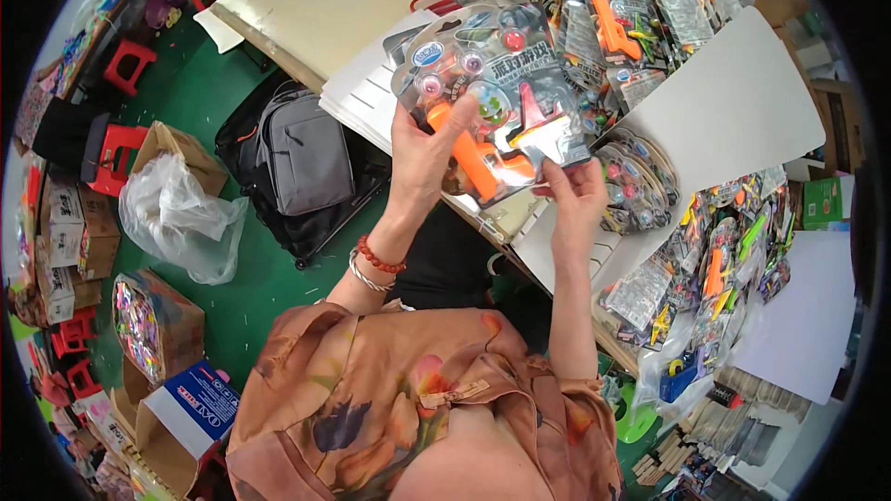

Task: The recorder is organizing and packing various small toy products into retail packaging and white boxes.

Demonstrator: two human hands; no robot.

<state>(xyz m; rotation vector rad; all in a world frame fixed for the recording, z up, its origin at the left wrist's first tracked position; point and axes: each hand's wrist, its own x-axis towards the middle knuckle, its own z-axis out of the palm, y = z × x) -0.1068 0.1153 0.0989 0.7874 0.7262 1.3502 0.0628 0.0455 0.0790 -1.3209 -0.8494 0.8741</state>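
Up over the worktable, a toy blister pack [501, 65] is held between my two hands. It is a clear plastic shell on a dark printed card, with an orange launcher-like piece, a red-and-white piece and several small round balls inside. My left hand [425, 153] grips its left edge, thumb across the front. My right hand [575, 193] pinches its lower right corner. Right beside my right hand stands a stack of similar blister packs [639, 181]. White card sheets [362, 97] lie partly under the held pack.
Heaps of packaged toys [640, 19] cover the table's far right, with another heap [724, 260] nearer. A large white board [733, 83] lies between them. At left on the green floor are a grey backpack [302, 153], cardboard boxes [176, 325], a plastic bag [181, 223] and red stools [125, 65].
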